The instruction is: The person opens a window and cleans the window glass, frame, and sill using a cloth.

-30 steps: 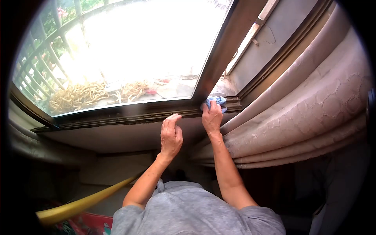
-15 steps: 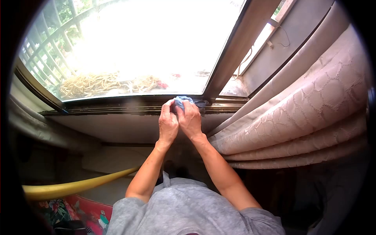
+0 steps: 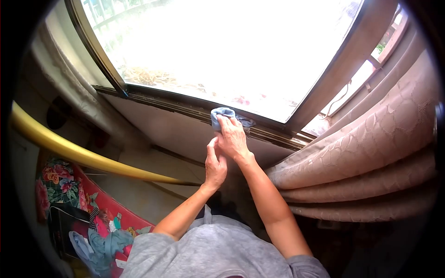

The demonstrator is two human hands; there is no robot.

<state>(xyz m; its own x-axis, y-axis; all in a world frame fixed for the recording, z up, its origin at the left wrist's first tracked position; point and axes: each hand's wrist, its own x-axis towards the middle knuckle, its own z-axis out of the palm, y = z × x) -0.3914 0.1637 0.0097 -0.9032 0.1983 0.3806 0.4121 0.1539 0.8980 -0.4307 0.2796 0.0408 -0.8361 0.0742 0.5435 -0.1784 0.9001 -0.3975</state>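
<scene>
My right hand [image 3: 233, 139] presses a crumpled blue cloth [image 3: 223, 112] onto the window's bottom track [image 3: 185, 110], its fingers closed over the cloth. Part of the cloth, darker, spreads out to the right of the fingers. Just below and left of it is my left hand [image 3: 215, 167], its fingertips close to the right hand's lower edge. Its thumb and fingers are loosely bent with a gap between them, and nothing shows in them. Above the track stands the framed glass pane [image 3: 208, 51], very bright with light from outside.
A patterned pale curtain [image 3: 361, 153] hangs in folds close to my right arm; another curtain [image 3: 69, 78] is at the left. A yellow curved bar [image 3: 92, 160] crosses the lower left. Below it are a red floral surface [image 3: 111, 199] and piled clothes [image 3: 109, 243].
The view has swung, so the window sits tilted and further right. My left hand has come off the cloth and dropped below my right hand, which still holds it.
</scene>
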